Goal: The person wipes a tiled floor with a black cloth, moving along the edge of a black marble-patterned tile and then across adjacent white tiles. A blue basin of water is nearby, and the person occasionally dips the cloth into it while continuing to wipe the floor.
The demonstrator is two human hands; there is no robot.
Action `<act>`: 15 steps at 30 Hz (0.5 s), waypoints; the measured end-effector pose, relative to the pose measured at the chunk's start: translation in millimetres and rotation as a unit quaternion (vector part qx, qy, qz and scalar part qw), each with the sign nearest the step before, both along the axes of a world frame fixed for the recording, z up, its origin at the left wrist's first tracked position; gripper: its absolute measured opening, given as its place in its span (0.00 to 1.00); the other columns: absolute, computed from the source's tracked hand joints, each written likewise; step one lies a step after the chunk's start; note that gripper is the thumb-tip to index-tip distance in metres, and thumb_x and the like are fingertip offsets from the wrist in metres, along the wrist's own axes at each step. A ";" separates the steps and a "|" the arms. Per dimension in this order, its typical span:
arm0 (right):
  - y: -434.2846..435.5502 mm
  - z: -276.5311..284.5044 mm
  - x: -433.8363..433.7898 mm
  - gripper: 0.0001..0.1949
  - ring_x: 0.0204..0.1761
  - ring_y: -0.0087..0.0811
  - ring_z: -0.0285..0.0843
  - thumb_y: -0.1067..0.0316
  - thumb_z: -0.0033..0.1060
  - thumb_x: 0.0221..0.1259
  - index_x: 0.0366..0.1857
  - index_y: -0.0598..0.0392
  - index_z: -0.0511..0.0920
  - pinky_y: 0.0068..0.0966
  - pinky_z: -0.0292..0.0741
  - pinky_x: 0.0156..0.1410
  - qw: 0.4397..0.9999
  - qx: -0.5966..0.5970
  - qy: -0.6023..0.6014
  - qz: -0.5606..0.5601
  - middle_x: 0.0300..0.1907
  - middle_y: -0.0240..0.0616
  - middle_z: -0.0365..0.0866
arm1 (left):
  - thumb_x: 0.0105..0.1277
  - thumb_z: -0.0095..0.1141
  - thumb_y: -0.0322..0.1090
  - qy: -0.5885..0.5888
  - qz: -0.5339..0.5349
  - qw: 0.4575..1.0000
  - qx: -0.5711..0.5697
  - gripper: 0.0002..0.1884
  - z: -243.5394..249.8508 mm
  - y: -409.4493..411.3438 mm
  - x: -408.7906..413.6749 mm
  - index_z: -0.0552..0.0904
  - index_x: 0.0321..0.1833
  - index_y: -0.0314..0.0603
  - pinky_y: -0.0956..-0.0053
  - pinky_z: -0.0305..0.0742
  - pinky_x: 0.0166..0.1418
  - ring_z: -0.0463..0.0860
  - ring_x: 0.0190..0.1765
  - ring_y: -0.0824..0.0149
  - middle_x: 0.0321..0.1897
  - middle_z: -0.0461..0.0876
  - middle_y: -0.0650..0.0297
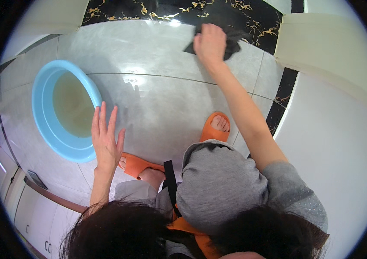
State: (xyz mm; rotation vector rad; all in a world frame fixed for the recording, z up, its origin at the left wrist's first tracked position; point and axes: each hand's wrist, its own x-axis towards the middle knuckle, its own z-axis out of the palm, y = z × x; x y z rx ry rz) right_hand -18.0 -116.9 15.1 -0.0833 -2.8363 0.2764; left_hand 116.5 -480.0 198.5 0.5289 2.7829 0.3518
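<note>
My right hand [210, 42] presses a dark cloth [233, 48] where the pale grey floor tiles [157, 106] meet a black, gold-veined marble threshold [170, 11]. The cloth lies crumpled, partly on the tile and partly over the black strip, and my hand hides some of it. My left hand [106, 137] is raised with its fingers spread and holds nothing. It appears over the right rim of a light blue plastic basin [42, 106]; whether it touches the rim I cannot tell. Cloudy brownish water [71, 105] stands in the basin.
Orange slippers [214, 131] are on my feet on the tiles. A white wall or panel [326, 129] stands at the right, edged with black trim. White cabinets [37, 217] are at the lower left, near a flat dark-faced object [37, 179] on the floor. Door frames flank the threshold.
</note>
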 end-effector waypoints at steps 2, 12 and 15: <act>-11.6 2.3 -10.2 0.14 0.57 0.44 0.77 0.59 0.64 0.63 0.46 0.56 0.81 0.42 0.73 0.64 1.000 0.000 0.013 0.026 0.47 0.42 0.81 | 0.63 0.67 0.26 0.004 -0.003 1.000 0.011 0.38 0.9 8.9 -2.5 0.72 0.79 0.44 0.49 0.61 0.83 0.60 0.83 0.41 0.84 0.61 0.50; 174.4 0.8 79.6 0.16 0.54 0.49 0.81 0.56 0.64 0.71 0.53 0.56 0.82 0.47 0.77 0.60 0.999 0.020 0.002 -0.048 0.51 0.45 0.85 | 0.63 0.67 0.28 -0.004 -0.003 1.000 0.030 0.38 5.2 15.1 8.3 0.72 0.79 0.44 0.49 0.59 0.83 0.59 0.84 0.41 0.84 0.61 0.50; 185.8 -3.2 88.8 0.17 0.54 0.52 0.80 0.56 0.63 0.70 0.52 0.59 0.82 0.49 0.77 0.59 0.992 0.037 -0.026 -0.114 0.51 0.48 0.84 | 0.63 0.67 0.28 -0.016 -0.012 0.999 0.043 0.38 2.1 14.1 11.2 0.72 0.79 0.44 0.49 0.59 0.83 0.59 0.84 0.41 0.84 0.61 0.50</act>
